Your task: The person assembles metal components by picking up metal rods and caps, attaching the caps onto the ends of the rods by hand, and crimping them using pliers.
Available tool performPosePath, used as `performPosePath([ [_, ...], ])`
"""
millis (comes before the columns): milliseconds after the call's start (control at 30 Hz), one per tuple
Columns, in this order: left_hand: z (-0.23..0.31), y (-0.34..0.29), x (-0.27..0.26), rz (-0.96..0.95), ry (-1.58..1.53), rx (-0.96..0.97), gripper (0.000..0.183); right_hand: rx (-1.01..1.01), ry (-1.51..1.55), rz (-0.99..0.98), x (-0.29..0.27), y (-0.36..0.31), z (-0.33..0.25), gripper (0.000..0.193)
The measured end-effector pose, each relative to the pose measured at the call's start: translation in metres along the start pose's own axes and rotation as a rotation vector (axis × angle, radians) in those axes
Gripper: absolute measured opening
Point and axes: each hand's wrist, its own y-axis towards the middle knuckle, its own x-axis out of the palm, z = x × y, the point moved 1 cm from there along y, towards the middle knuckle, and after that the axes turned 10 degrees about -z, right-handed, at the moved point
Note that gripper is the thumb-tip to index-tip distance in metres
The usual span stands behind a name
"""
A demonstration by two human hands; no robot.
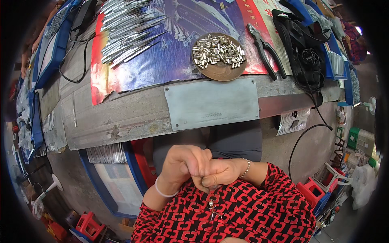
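Close in front of my chest, my two hands meet. My left hand point(186, 161) is closed, its curled fingers resting against my right hand point(222, 172), which is closed too. What they hold, if anything, is hidden by the fingers. Beyond them, a round brown dish point(221, 75) on the workbench bears a heap of small silvery metal sleeves point(216, 48). Right of the dish lie pliers point(265, 50) with black handles, apart from both hands. A pile of long thin silvery metal rods point(125, 34) is at the far left of the bench.
A grey metal plate point(212, 105) is fixed at the bench edge before me. A black bag point(302, 56) with a hanging cable sits at the right. Blue trays point(50, 56) stand on the left; another blue tray point(97, 178) with rods is below the edge. Red stools point(89, 227) stand lower down.
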Motion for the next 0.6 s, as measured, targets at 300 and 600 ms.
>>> performPosePath([
  [300,0.024,0.001,0.016,0.344,0.936,-0.026,0.009,0.093,-0.983,0.561,-0.006,0.007,-0.01,0.022],
  [600,-0.011,-0.001,-0.013,-0.083,-0.357,0.118,0.025,0.144,0.294,0.048,-0.001,0.007,0.002,0.035],
])
